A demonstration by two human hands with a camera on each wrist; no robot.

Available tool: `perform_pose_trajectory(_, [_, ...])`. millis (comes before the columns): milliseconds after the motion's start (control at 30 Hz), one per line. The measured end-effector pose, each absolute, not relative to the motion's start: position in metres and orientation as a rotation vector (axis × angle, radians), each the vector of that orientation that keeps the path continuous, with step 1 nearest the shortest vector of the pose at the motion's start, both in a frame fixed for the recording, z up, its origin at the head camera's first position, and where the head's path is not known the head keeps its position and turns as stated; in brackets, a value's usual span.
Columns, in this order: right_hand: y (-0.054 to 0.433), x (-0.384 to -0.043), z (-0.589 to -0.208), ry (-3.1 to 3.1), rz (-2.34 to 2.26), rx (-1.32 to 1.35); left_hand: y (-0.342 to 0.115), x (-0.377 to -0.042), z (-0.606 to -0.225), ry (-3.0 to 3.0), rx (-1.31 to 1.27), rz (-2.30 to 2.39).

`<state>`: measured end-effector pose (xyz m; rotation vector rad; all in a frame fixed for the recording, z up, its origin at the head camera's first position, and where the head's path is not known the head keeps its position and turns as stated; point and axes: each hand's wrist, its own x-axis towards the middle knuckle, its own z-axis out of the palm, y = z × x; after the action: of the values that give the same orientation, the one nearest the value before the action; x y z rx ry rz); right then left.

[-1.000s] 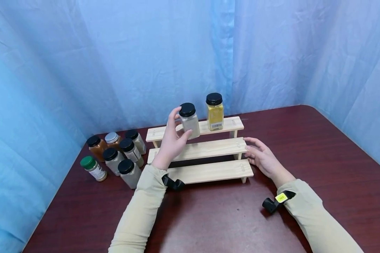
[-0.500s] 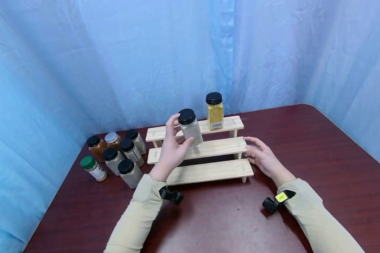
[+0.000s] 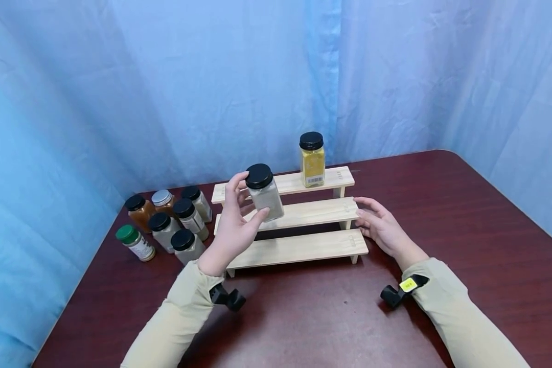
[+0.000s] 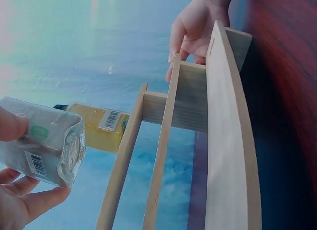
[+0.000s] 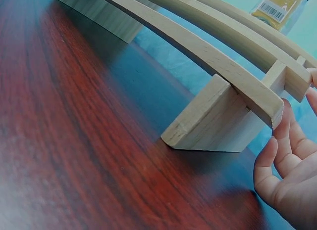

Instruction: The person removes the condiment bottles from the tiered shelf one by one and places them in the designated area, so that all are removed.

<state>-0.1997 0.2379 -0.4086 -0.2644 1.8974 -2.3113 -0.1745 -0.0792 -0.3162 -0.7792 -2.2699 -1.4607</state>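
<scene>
My left hand [image 3: 233, 230] grips a spice jar [image 3: 268, 200] by its sides in the head view. The jar has a black lid and pale grey contents and hangs slightly tilted in front of the three-tier wooden rack [image 3: 299, 249]. In the left wrist view, the jar's clear base [image 4: 73, 153] and a barcode show between thumb and fingers. At the rack's right end is my right hand [image 3: 385, 232], its fingers loosely bent, fingertips against the ends of the tiers in the right wrist view. A yellow-filled jar [image 3: 314, 167] with a black lid stands on the top tier.
Left of the rack, several spice jars [image 3: 194, 225] stand in a cluster on the dark red table [image 3: 331, 317]. Among them are a green-lidded jar [image 3: 140, 248] and a silver-lidded one [image 3: 162, 198]. Blue curtains [image 3: 239, 92] hang behind and at both sides.
My left hand has brought the grey jar down and a little to the left, from beside the top tier to in front of the middle one. My right hand stays at the rack's end.
</scene>
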Motion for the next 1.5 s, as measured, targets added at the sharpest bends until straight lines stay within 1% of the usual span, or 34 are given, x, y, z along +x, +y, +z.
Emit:
perform_pose_trajectory(300, [0.238, -0.199, -0.41, 1.882, -2.326, -0.257, -0.1, -0.152, -0.312, -2.276, -0.801, -1.44])
perform_pose_trajectory(533, [0.239, -0.198, -0.41, 1.883, -2.32, -0.26, -0.125, -0.143, -0.315, -2.204, -0.95, -1.414])
perform_pose_trajectory(633, [0.239, -0.198, -0.411, 1.876, -2.321, -0.266, -0.138, -0.14, -0.316, -2.227, -0.956, -1.367])
perform_pose_trajectory(867, [0.239, -0.198, -0.412, 1.877, -2.313, -0.272, -0.173, -0.132, -0.314, -2.27, -0.881, -1.315])
perform_pose_trajectory(1167, [0.239, -0.199, -0.411, 1.881, -2.327, -0.283, -0.224, -0.126, -0.313, -2.194, -0.871, -1.453])
perform_pose_trajectory(1500, [0.239, -0.199, -0.409, 1.888, -2.324, -0.289, -0.269, -0.115, -0.314, -2.364, -0.64, -1.254])
